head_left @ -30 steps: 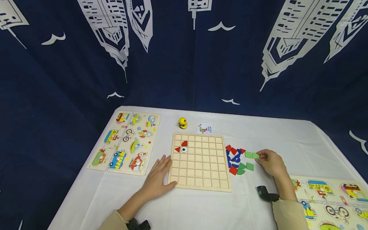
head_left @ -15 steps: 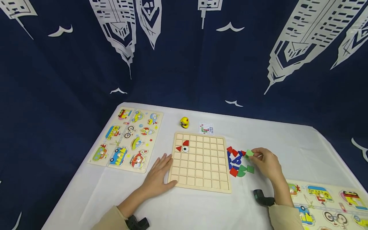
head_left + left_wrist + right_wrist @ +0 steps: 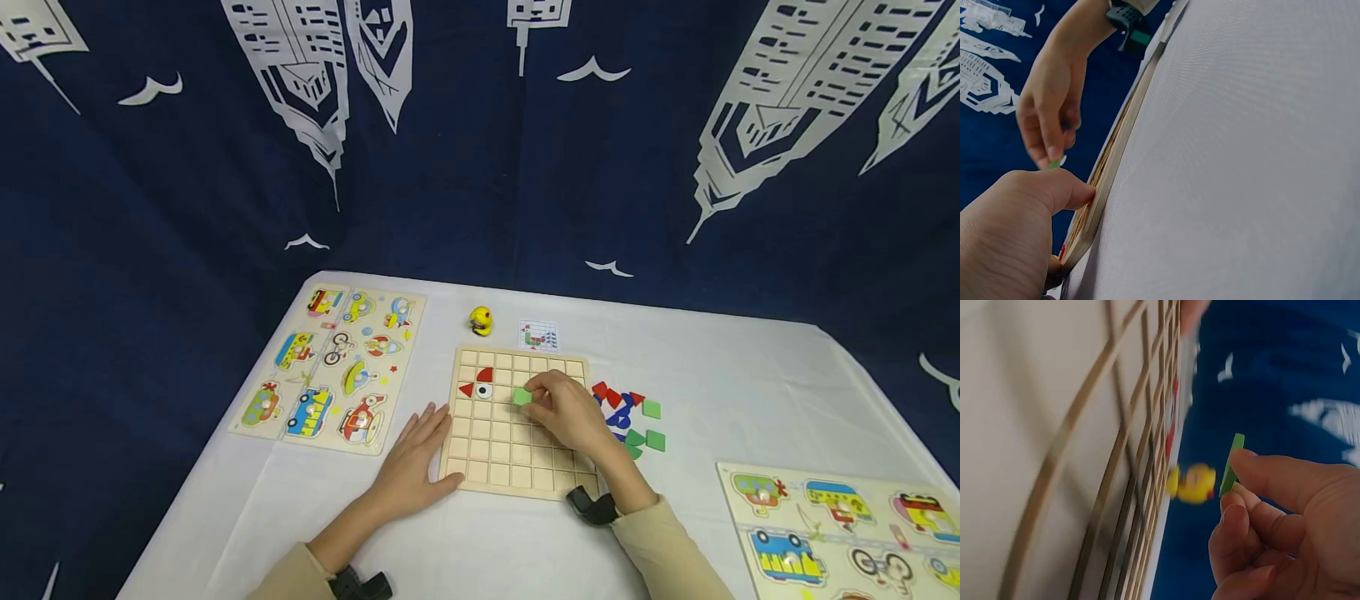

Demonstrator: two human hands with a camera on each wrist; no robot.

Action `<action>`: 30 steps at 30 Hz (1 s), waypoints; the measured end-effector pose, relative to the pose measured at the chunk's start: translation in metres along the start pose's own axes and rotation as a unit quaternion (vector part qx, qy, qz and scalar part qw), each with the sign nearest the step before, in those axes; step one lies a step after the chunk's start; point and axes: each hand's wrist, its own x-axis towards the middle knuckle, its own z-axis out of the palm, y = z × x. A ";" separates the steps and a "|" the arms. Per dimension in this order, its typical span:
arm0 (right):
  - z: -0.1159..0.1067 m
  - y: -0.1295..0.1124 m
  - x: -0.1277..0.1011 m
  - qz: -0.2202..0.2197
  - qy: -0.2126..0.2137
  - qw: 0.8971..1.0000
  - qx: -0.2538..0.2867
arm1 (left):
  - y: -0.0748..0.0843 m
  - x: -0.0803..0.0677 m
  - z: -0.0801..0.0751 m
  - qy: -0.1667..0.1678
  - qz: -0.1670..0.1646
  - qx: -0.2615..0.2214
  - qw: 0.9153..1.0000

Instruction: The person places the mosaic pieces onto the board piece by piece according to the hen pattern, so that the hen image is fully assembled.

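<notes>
Green square tile (image 3: 522,397) pinched by right hand's (image 3: 567,408) thumb and fingers, over wooden grid board (image 3: 477,451). Right wrist view: tile edge-on, apart from grid. Head view: left hand (image 3: 412,462) with fingers spread at board's left edge; left wrist view adds thumb at board's side. Head view only: picture card (image 3: 538,335), print too small to read; loose blue pieces (image 3: 622,414).

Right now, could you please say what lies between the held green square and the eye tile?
The head view shows only bare grid board between the held green square and the eye tile.
</notes>
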 end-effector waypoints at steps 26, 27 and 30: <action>0.039 -0.032 0.026 -0.014 -0.075 0.997 -0.026 | -0.001 -0.001 -0.001 -0.010 -0.009 0.018 1.000; 0.039 -0.031 0.026 -0.016 -0.074 0.997 -0.025 | -0.001 -0.001 0.000 -0.010 -0.009 0.019 1.000; 0.036 -0.029 0.023 -0.012 -0.071 0.997 -0.018 | 0.000 -0.001 0.000 -0.010 -0.009 0.012 1.000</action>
